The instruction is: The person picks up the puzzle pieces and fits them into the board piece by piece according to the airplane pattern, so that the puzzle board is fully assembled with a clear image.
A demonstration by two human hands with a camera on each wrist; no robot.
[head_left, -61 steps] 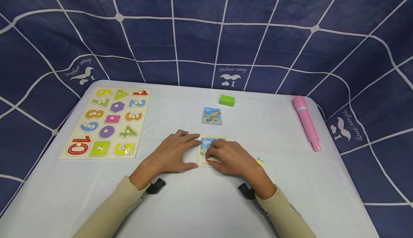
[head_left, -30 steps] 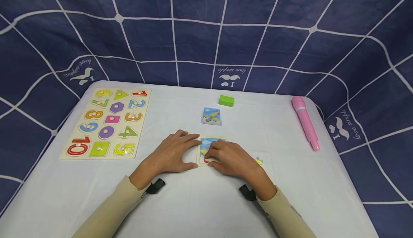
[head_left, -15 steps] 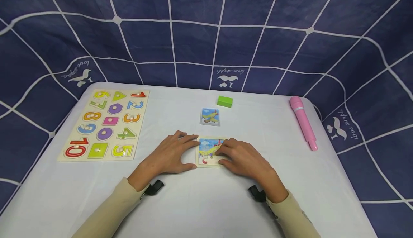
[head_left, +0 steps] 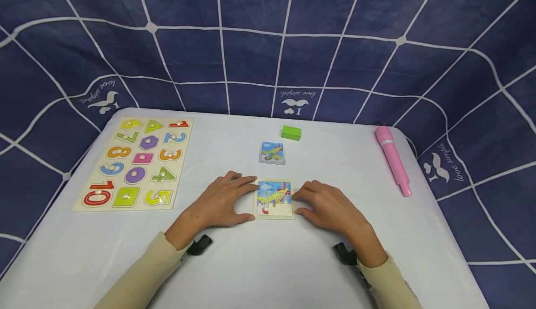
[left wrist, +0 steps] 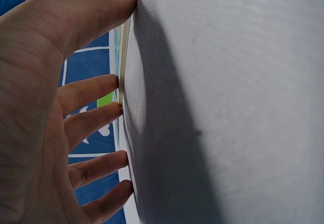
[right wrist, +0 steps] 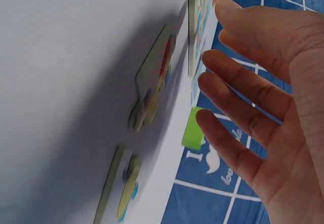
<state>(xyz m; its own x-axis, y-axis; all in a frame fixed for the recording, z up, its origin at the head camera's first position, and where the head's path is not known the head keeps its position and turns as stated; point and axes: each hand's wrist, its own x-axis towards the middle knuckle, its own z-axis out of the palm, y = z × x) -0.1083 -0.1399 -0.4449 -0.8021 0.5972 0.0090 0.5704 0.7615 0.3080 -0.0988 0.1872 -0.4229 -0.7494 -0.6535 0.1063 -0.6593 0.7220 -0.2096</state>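
Note:
A small jigsaw puzzle board (head_left: 281,211) with an airplane picture lies in front of me in the head view. A piece with a red mark (head_left: 265,210) sits at its lower left, beside a pale bare strip. My left hand (head_left: 215,199) rests with spread thumb and fingers against the board's left edge. At the right edge hovers my right hand (head_left: 331,206), fingers slightly bent, holding nothing visible. In the right wrist view, loose puzzle pieces lie on the table below that hand: one with red and yellow (right wrist: 161,72), another yellow and blue (right wrist: 127,188).
Behind the board lies an airplane picture card (head_left: 272,153), and a green block (head_left: 291,132) stands farther back. A number and shape puzzle (head_left: 136,164) occupies the left side. A pink toy microphone (head_left: 393,160) lies at the right. Dark blue grid cloth (head_left: 251,57) hangs behind the white table.
My right hand has let go of the red-marked piece at the board's lower left and moved right, uncovering the picture. The left hand keeps its place at the left edge.

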